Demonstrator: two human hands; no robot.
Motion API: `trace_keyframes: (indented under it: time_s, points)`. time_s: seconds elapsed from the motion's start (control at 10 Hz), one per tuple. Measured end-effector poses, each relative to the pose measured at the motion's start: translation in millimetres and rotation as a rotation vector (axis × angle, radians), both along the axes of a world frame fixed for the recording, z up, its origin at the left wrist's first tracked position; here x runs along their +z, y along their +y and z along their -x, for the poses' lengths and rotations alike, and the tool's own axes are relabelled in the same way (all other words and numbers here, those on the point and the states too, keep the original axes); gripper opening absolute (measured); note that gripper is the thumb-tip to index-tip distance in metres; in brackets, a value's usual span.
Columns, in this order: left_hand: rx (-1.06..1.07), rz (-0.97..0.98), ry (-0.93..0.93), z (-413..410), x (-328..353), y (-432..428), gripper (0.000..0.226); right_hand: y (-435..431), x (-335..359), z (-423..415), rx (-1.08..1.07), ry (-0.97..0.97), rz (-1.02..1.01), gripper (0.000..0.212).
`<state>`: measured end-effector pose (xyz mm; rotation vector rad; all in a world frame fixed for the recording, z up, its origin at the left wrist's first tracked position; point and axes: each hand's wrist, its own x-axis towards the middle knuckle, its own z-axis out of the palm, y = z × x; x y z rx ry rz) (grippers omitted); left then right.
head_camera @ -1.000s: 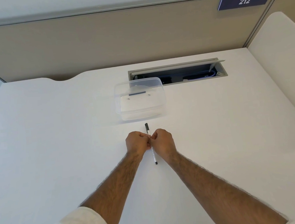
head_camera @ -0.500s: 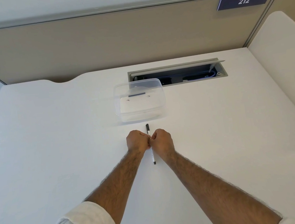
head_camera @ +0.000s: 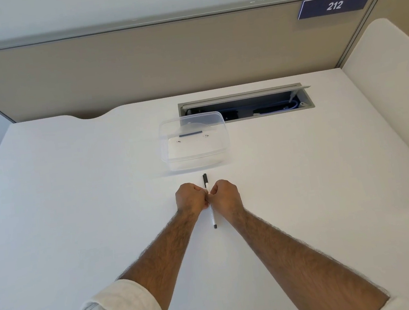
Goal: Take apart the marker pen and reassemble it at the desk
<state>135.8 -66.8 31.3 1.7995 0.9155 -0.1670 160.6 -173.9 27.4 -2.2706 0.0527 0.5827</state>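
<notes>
Slim white marker pen with black cap (head_camera: pixel 212 216) sits just in front of clear plastic tub (head_camera: pixel 196 161) on white bench (head_camera: pixel 75 195), cap end toward tub. Left hand (head_camera: pixel 191 198) and right hand (head_camera: pixel 226 195) both curl, fingertips pinching mid-barrel from opposite sides. Paired grip likely braces barrel for twisting or pulling apart. Pen looks whole. Tub, holding dark thin rod, probably placed close to catch parts.

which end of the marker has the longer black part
The far end of the marker pen, pointing toward the clear container. The near end shows only a short black tip.
</notes>
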Motion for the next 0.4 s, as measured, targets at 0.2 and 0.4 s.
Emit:
trace_keyframes:
  time_s: [0.2, 0.4]
  points:
    - [-0.266, -0.385, 0.007, 7.8, 3.6, 8.7, 0.028, -10.3, 2.3, 1.0, -0.017, -0.075, 0.052, 0.008]
    - [-0.586, -0.926, -0.107, 27.9, 0.5, 22.1, 0.025, -29.6, 4.6, 13.6, 0.213, -0.362, 0.331, 0.034]
